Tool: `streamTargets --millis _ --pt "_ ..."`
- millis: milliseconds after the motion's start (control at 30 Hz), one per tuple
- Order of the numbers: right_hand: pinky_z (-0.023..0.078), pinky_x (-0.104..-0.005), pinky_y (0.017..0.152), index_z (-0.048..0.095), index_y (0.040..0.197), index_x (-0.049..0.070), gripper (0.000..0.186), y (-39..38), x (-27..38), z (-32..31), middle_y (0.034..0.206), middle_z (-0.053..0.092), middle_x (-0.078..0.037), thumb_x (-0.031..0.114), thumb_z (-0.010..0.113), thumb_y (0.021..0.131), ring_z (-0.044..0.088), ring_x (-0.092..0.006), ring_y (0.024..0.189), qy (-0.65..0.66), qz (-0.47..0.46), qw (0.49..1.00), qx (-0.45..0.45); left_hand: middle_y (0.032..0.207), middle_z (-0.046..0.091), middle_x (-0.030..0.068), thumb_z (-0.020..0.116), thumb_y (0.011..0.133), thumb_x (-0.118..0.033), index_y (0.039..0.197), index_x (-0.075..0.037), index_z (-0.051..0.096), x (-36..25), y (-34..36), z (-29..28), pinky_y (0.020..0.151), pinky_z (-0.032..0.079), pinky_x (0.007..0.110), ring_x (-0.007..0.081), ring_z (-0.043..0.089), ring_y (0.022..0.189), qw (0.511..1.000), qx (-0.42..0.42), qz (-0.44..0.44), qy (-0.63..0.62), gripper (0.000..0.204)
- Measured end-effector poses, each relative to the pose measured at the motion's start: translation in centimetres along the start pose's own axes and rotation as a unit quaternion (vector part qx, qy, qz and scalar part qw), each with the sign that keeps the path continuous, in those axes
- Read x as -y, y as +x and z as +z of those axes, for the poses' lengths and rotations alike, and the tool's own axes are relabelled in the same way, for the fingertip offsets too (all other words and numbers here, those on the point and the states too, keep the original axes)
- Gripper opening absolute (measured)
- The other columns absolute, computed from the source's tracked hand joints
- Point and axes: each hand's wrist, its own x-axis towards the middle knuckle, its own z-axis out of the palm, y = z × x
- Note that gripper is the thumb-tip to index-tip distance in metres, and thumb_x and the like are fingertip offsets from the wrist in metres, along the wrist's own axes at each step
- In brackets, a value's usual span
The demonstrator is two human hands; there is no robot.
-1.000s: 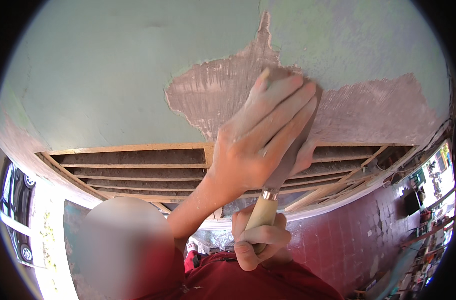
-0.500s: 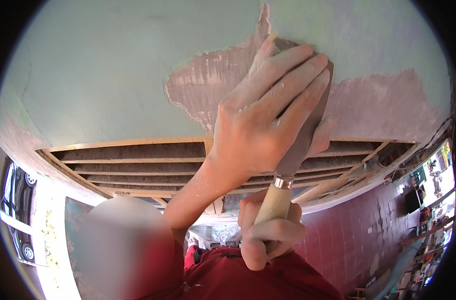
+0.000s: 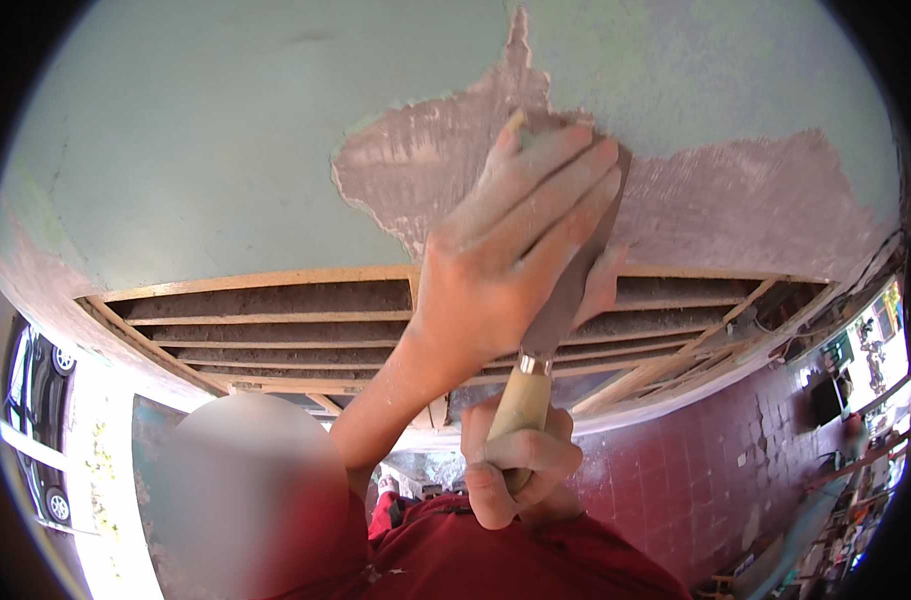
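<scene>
A wide-bladed scraper point(image 3: 523, 403) with a pale wooden handle and a dark metal blade lies slanted against the green wall point(image 3: 225, 170). My left hand point(image 3: 505, 265), dusted white, lies over the blade with its long fingers pressed along it toward the tip. Its thumb shows at the blade's right edge. Lower down, my right hand point(image 3: 525, 470) is closed around the handle. Around the blade is a rough grey-brown bare patch point(image 3: 405, 155), bordered by ragged paint edges. The blade's working edge is partly hidden behind my left fingers.
Below the patch runs a wooden slatted vent point(image 3: 265, 303). Red floor tiles point(image 3: 675, 470) spread at the lower right, with assorted clutter point(image 3: 875, 470) beyond. A dark car point(image 3: 40, 430) stands outside at the left. A blurred round area point(image 3: 250, 490) covers the lower left.
Both hands and the scraper have slid down the wall and slightly left. More of the bare patch's upper edge now shows above the blade.
</scene>
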Motion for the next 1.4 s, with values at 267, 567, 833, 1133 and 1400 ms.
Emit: streamTargets --millis 267,567,833,1133,1400 --pt "0.037 -0.0302 0.043 0.063 0.065 0.005 0.015 0.5 0.5 0.2 0.052 0.050 -0.006 0.010 0.077 0.067 0.050 -0.0205 0.044 0.001 0.000 1.000 -0.013 0.116 0.074 0.0128 0.078 0.074 -0.010 0.110 -0.001 0.075 0.0 1.1 0.2 0.109 0.045 0.057 0.0333 0.069 0.115 1.000 -0.004 -0.011 -0.018 0.037" --pt "0.038 -0.0290 0.044 0.063 0.067 0.005 0.014 0.4 -0.1 0.6 0.055 0.052 -0.006 0.010 0.075 0.073 0.051 -0.0191 0.046 -0.022 -0.014 1.000 -0.015 0.119 0.073 0.0116 0.078 0.075 -0.009 0.113 -0.001 0.074 0.2 1.3 0.0 0.109 0.045 0.058 0.0327 0.067 0.118 1.000 0.014 -0.002 -0.006 0.039" --pt "0.041 -0.0290 0.046 0.064 0.068 0.006 0.013 1.1 0.2 0.8 0.055 0.054 -0.006 0.010 0.076 0.073 0.053 -0.0200 0.047 -0.026 -0.038 0.999 -0.023 0.120 0.073 0.0139 0.076 0.076 -0.008 0.112 0.001 0.074 0.3 2.0 0.2 0.103 0.052 0.051 0.0349 0.067 0.117 0.999 0.001 0.008 -0.038 0.037" --pt "0.027 -0.0256 0.042 0.052 0.068 0.004 0.019 2.5 0.1 1.1 0.049 0.050 -0.005 0.008 0.065 0.080 0.035 -0.0123 0.041 -0.066 -0.114 0.991 0.004 0.120 0.070 0.0101 0.079 0.074 -0.011 0.113 0.001 0.071 0.9 2.0 0.6 0.105 0.053 0.051 0.0298 0.066 0.117 0.999 -0.018 0.031 -0.032 0.041" --pt "0.027 -0.0251 0.042 0.053 0.068 0.003 0.019 2.0 -0.3 0.3 0.050 0.049 -0.005 0.008 0.066 0.081 0.037 -0.0120 0.043 -0.078 -0.120 0.990 0.006 0.119 0.072 0.0110 0.078 0.074 -0.011 0.112 -0.001 0.073 0.6 1.7 0.8 0.103 0.053 0.049 0.0312 0.067 0.117 0.999 -0.025 0.015 -0.032 0.040"
